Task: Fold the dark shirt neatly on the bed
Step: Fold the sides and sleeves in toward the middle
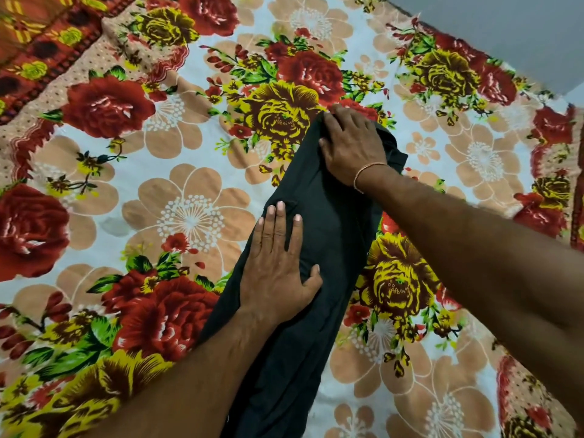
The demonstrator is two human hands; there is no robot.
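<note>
The dark shirt (331, 222) lies on the bed as a long narrow strip, running from the bottom middle of the view up to the centre. My left hand (278, 263) lies flat on the strip's middle with straight fingers pressing the cloth. My right hand (350, 143) rests on the far end of the shirt, fingers spread over the bunched fabric there; its fingertips sit at the top edge. A thin band circles my right wrist. The strip's near end runs under my left forearm and out of the frame.
A floral bedsheet (189, 216) with red, yellow and peach flowers covers the bed around the shirt. A patterned orange-red cloth (41, 36) lies at the far left corner. The bed's far right edge (505, 58) meets a grey wall.
</note>
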